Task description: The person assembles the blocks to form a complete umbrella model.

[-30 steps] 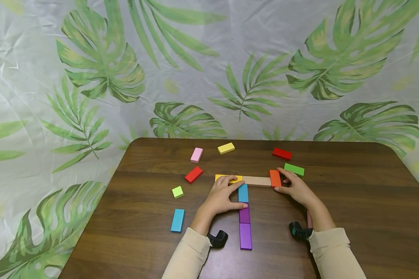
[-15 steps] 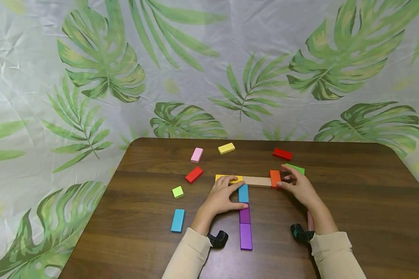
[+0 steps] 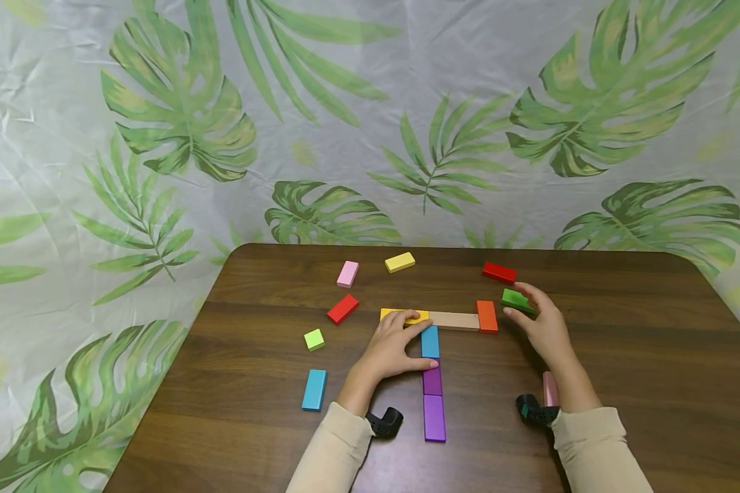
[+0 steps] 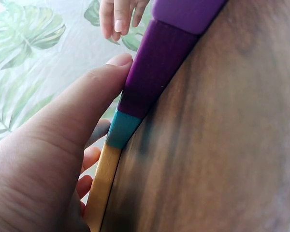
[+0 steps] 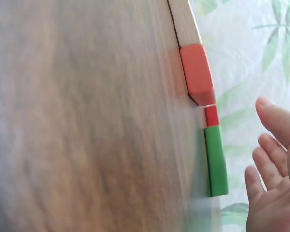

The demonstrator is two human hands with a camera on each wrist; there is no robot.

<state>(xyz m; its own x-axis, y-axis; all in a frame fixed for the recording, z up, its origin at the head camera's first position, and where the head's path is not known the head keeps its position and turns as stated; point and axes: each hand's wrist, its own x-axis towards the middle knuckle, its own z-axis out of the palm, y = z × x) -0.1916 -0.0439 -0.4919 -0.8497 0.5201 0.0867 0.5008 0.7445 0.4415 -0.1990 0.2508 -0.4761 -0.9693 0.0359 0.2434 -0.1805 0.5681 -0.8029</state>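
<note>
My left hand (image 3: 391, 348) rests with spread fingers on the yellow block (image 3: 387, 313) and the blue block (image 3: 429, 341), its thumb touching the dark purple block (image 3: 432, 381). A light purple block (image 3: 434, 418) continues that column downward. Joined to the yellow block, a plain wood block (image 3: 453, 320) reaches an upright-lying orange block (image 3: 486, 316). My right hand (image 3: 545, 329) hovers around the green block (image 3: 516, 301), fingers apart; in the right wrist view the green block (image 5: 216, 162) lies clear of that hand (image 5: 275, 169).
Red (image 3: 499, 272), yellow (image 3: 399, 262) and pink (image 3: 347, 274) blocks lie toward the back. On the left are another red block (image 3: 342, 309), a lime cube (image 3: 314, 339) and a blue block (image 3: 314, 390). A pink block (image 3: 550, 389) is beside my right wrist.
My right hand has let go of the orange block and moved right and back to the green block. My left hand has stayed in place.
</note>
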